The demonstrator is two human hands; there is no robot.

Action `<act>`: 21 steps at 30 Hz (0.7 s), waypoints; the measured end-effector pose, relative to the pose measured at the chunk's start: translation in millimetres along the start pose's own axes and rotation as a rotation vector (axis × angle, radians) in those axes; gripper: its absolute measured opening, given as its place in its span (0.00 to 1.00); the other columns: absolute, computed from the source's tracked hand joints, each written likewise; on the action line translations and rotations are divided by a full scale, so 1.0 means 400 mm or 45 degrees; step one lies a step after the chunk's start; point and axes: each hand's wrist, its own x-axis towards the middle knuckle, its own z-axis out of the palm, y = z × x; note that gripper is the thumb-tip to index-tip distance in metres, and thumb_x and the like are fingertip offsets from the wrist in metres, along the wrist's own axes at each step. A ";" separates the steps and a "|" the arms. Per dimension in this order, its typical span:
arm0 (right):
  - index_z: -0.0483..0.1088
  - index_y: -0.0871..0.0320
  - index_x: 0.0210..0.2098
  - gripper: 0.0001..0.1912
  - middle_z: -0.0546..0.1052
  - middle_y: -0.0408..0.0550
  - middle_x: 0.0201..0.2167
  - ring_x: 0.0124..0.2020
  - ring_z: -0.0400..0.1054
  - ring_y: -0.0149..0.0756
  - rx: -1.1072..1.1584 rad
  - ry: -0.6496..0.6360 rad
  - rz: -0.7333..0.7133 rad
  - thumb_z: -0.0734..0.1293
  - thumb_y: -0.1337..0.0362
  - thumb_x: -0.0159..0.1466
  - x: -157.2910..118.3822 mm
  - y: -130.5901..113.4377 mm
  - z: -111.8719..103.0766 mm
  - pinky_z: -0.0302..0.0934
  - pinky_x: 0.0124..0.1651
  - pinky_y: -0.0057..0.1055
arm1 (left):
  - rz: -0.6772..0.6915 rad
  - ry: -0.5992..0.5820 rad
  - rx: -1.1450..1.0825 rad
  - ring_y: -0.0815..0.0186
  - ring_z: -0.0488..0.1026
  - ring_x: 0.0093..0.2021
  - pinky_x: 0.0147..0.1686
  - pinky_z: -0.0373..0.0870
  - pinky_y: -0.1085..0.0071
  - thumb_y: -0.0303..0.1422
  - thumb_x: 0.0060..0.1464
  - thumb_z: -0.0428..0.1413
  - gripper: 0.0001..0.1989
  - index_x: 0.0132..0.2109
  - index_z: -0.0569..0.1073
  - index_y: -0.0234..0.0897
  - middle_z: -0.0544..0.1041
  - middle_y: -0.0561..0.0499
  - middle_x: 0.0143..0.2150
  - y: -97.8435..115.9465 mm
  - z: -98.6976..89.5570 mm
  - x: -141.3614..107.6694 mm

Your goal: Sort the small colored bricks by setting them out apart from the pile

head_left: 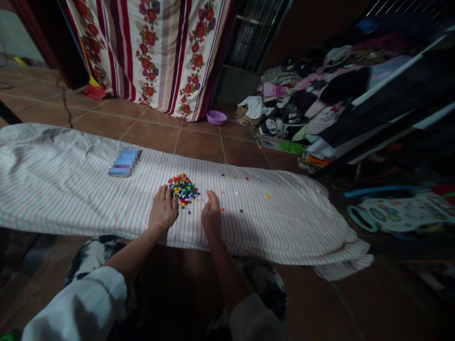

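Set apart, 3 o'clock: spaced pieces [247, 178] | apparently remaining: central mixed pile [184, 188] | left hand [163, 209], 8 o'clock: flat, nothing visibly grasped | right hand [211, 212], 4 o'clock: curled, contents unclear

- We see a long surface draped in a striped cloth [298, 218], rumpled at the left end and drooping at the near right corner.
- About midway along, we find a pile of small colourful pieces [184, 188].
- Toward the right end, we see loose pieces [236, 192] spaced apart, some near the far edge.
- Left of the pile, by the far edge, we have a pixelated bluish object [124, 161].
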 end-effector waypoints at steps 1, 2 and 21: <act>0.69 0.62 0.53 0.24 0.72 0.58 0.55 0.60 0.64 0.40 -0.009 -0.004 0.010 0.52 0.70 0.62 -0.004 0.001 0.005 0.58 0.65 0.44 | 0.005 -0.003 0.013 0.47 0.56 0.68 0.62 0.58 0.45 0.29 0.62 0.42 0.17 0.51 0.69 0.27 0.71 0.30 0.59 -0.001 0.001 0.000; 0.69 0.62 0.53 0.24 0.72 0.58 0.55 0.60 0.64 0.41 -0.013 -0.008 0.017 0.52 0.70 0.62 -0.006 0.002 0.011 0.58 0.65 0.44 | 0.013 -0.003 0.029 0.47 0.56 0.68 0.62 0.59 0.45 0.30 0.62 0.42 0.17 0.50 0.70 0.27 0.71 0.30 0.58 -0.001 0.002 -0.001; 0.67 0.56 0.58 0.24 0.76 0.51 0.53 0.53 0.72 0.36 0.306 -0.402 -0.277 0.52 0.69 0.66 0.064 0.014 0.076 0.67 0.58 0.37 | -0.001 -0.067 0.061 0.48 0.59 0.66 0.62 0.58 0.47 0.30 0.62 0.43 0.15 0.47 0.71 0.31 0.71 0.36 0.58 0.009 -0.021 0.008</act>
